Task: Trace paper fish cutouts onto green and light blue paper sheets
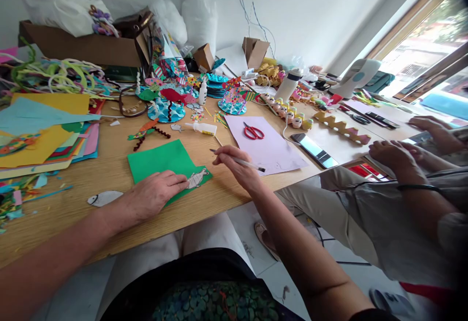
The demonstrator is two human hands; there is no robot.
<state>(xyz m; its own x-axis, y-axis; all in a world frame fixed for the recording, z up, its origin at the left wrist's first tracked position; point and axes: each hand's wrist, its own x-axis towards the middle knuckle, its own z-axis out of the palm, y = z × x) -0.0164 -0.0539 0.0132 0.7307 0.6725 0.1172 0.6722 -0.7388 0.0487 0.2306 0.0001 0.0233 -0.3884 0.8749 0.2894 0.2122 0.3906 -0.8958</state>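
Note:
My left hand [155, 193] lies flat on a sheet of green paper [161, 158], its fingertips at the edge of a white paper fish cutout [198, 179] with drawn lines. In my right hand [237, 164] is a pen [248, 164], its tip pointing left, a little above the table and apart from the cutout. Another white fish cutout [104, 198] lies by my left wrist, partly hidden behind it. Beyond the green paper is a glue bottle [203, 128] on its side. Red-handled scissors [253, 132] rest on a pale purple sheet [281, 153].
Coloured paper [54, 141] is stacked at the left, with paper scraps [18, 199] before it. Decorated paper fish [173, 96] stand at the back. A phone [315, 150] and an egg-carton strip [341, 128] lie to the right, near another person's hands [393, 155].

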